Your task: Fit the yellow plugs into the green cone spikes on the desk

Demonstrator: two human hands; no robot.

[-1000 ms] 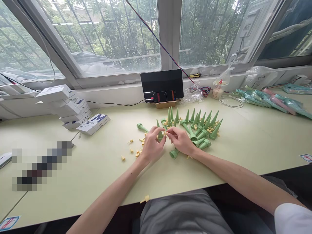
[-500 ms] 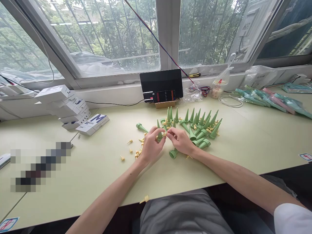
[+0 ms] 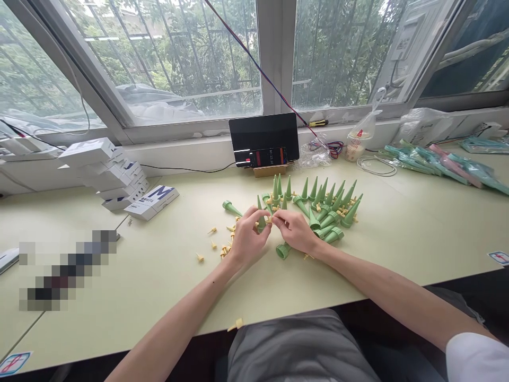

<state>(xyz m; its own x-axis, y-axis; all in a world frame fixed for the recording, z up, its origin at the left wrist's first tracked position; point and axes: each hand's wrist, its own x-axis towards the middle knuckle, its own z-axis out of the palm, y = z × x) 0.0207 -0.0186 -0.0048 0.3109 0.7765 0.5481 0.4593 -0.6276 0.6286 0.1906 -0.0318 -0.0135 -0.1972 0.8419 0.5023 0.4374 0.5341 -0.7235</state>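
Observation:
My left hand (image 3: 248, 233) and my right hand (image 3: 295, 229) meet fingertip to fingertip over the table. Between them is a small yellow plastic piece (image 3: 269, 219), pinched by both and partly covered by the fingers. Just behind my left fingers a green cone-shaped spike (image 3: 260, 216) stands upright. More green spikes stand in rows behind and right of my right hand, and several lie on their sides, among them one with its open end (image 3: 282, 251) toward me. Loose yellow pieces (image 3: 200, 258) are scattered left of my left hand, some partly hidden by it.
One yellow piece (image 3: 238, 323) lies at the table's front edge. A phone showing a timer (image 3: 268, 157) leans against a black screen (image 3: 262, 132) at the back. White boxes (image 3: 119, 175) are stacked at left. At right are a bagged cup (image 3: 356, 144) and bagged teal items (image 3: 429, 162).
Both hands stay in almost the same place, still pinching the yellow piece. The view has shifted very slightly. Nothing on the table has visibly moved.

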